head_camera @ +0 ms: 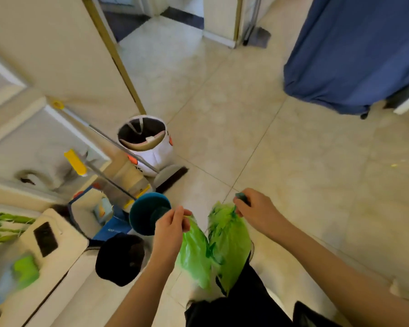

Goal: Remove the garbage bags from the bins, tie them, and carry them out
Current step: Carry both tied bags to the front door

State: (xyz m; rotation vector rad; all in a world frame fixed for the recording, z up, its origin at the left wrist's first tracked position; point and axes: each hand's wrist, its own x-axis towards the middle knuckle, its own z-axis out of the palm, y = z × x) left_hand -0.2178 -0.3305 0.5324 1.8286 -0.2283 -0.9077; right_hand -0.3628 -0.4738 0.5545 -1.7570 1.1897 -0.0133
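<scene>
Green crinkled garbage bag (222, 244), pinched top corners

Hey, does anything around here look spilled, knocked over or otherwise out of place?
Only small things: a yellowish crumb lies on the floor tiles at right, and the white bin has its liner sagging unevenly inside the rim. Nothing looks spilled.

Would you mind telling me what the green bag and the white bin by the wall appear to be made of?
The green bag looks like thin, glossy plastic film: translucent, crinkled, pulled taut between both hands. The white bin appears to be smooth, rigid plastic, though blur leaves that open.
</scene>
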